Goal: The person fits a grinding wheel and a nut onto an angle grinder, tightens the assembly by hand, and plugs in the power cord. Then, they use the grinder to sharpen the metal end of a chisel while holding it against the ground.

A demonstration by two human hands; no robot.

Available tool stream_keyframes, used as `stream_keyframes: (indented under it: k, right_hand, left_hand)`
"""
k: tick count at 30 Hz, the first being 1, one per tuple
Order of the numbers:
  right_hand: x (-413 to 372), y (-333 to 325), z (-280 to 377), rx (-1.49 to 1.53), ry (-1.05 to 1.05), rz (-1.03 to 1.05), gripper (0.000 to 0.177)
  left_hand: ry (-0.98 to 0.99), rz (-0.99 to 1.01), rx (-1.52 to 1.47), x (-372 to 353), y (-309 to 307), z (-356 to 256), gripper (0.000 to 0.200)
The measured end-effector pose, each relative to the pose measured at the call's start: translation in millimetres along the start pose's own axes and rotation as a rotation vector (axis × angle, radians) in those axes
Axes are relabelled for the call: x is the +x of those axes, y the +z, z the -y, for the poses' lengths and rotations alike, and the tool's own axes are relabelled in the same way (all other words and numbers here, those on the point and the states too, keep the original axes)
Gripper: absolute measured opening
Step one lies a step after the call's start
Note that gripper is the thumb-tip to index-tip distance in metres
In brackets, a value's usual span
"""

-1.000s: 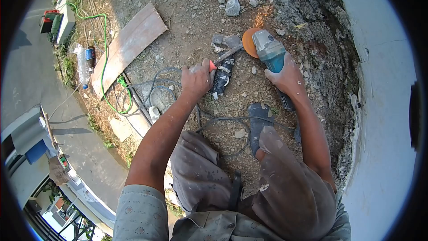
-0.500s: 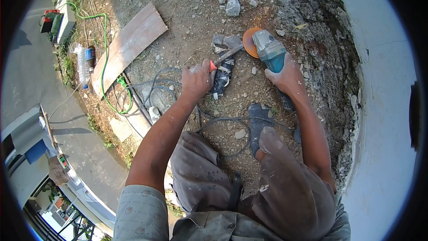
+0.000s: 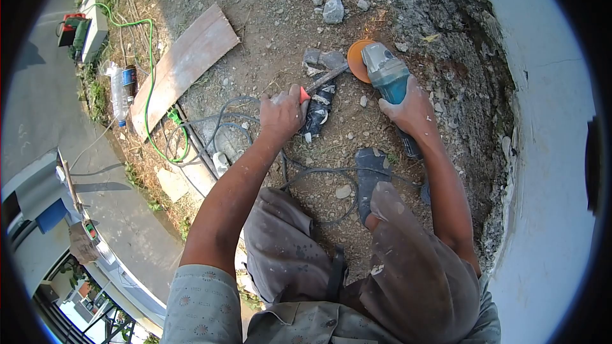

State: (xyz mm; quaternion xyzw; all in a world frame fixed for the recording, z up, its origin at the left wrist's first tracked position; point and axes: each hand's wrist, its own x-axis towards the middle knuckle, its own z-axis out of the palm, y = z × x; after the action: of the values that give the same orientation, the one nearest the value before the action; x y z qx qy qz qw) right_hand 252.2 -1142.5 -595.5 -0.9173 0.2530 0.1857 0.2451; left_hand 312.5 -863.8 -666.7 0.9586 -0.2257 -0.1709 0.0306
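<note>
My right hand is wrapped round the body of a teal and grey angle grinder, its orange disc facing left. In my left hand is a metal chisel with an orange collar, slanting up to the right. The chisel's far tip meets the disc's left edge. Sparks fly from the top of the disc. Beneath the chisel lies a hammer, its handle bound in black tape.
A grey cable loops over the gravel by my boot. At left lie a wooden board, a green cord and plastic bottles. A white wall stands on my right, and a grey stone lies ahead.
The sparks above the disc are brighter and reach higher now. Both hands, the grinder and the chisel have hardly moved.
</note>
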Motion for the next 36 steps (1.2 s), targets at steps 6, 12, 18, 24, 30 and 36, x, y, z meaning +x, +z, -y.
stream_keyframes:
  k: [6, 12, 18, 24, 30, 36]
  right_hand:
    - [1.8, 1.6, -1.7, 0.000, 0.004, 0.007, 0.077]
    - [-0.1, -2.9, 2.4, 0.000, 0.022, 0.029, 0.080]
    - [1.2, -2.9, 1.8, -0.002, 0.019, 0.038, 0.082]
    - [1.0, 2.4, -2.5, -0.011, -0.042, -0.026, 0.074]
    - [1.5, 2.1, -2.5, -0.026, -0.030, -0.018, 0.075]
    - [3.5, 3.8, -3.8, -0.035, -0.023, -0.010, 0.076]
  left_hand:
    - [0.002, -0.007, -0.011, 0.0, 0.3, 0.4, 0.030]
    - [-0.004, 0.005, 0.007, 0.4, -0.4, -0.4, 0.031]
    - [-0.004, 0.005, 0.005, 0.0, -1.4, -1.2, 0.029]
    - [-0.009, 0.021, -0.008, 1.4, 0.6, 0.4, 0.029]
    - [-0.001, -0.007, 0.000, 0.4, 2.6, 0.5, 0.030]
    - [0.013, -0.021, 0.011, 0.1, 3.1, 1.6, 0.031]
